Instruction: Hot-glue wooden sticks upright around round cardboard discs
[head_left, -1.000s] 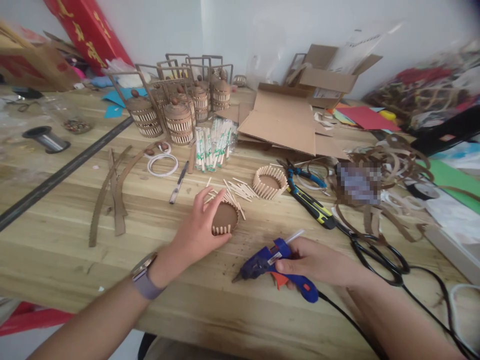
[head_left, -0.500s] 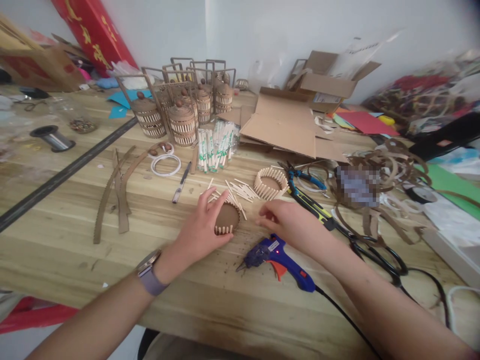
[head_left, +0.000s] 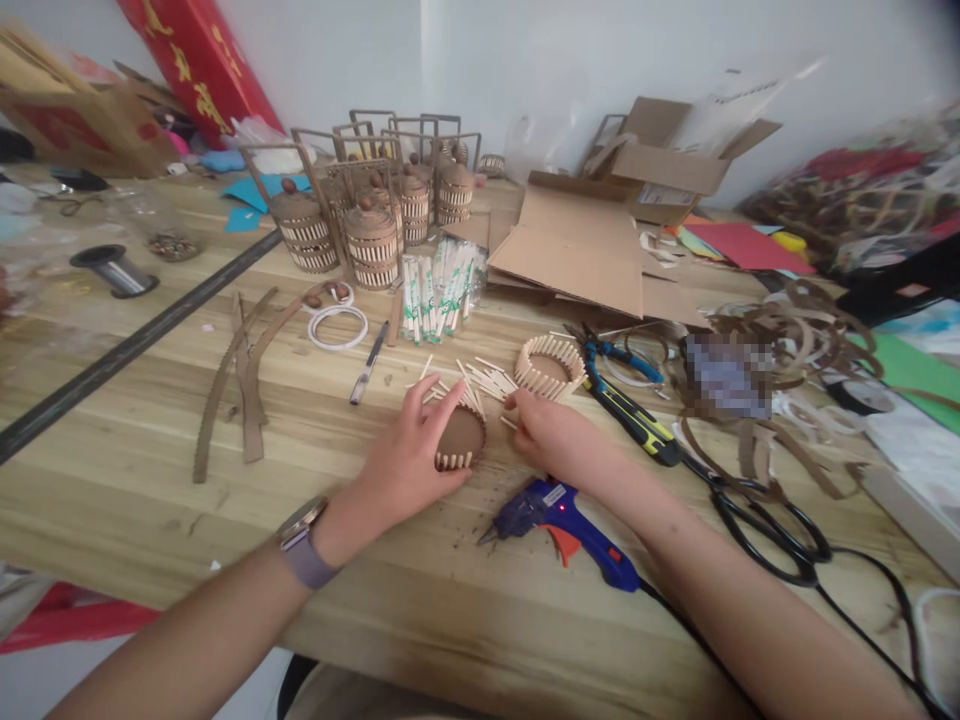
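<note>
My left hand (head_left: 405, 445) curves around a round brown cardboard base (head_left: 461, 436), thumb at its near edge and fingers at the far side. Short pale wooden sticks stand along part of the base's rim. Fingers pinched, my right hand (head_left: 546, 430) is at the right end of a loose pile of wooden sticks (head_left: 489, 380); a stick pokes out by its fingertips. Just beyond it sits a second round base ringed with sticks (head_left: 551, 368). Below my right hand a blue glue gun (head_left: 559, 520) with an orange trigger lies on the table, its small red light on.
Lidded stick baskets with tall handles (head_left: 373, 245) stand at the back, near bagged sticks (head_left: 439, 290). Pliers (head_left: 619, 360), a yellow-black cutter (head_left: 637, 420) and scissors (head_left: 772, 525) lie to the right. Cardboard strips (head_left: 244, 385), a pen (head_left: 369, 365) and a white wire coil (head_left: 337, 328) lie left.
My right hand has moved forward to the stick pile and its fingers have closed. My left hand stays at the cardboard base. The whole view has shifted slightly.
</note>
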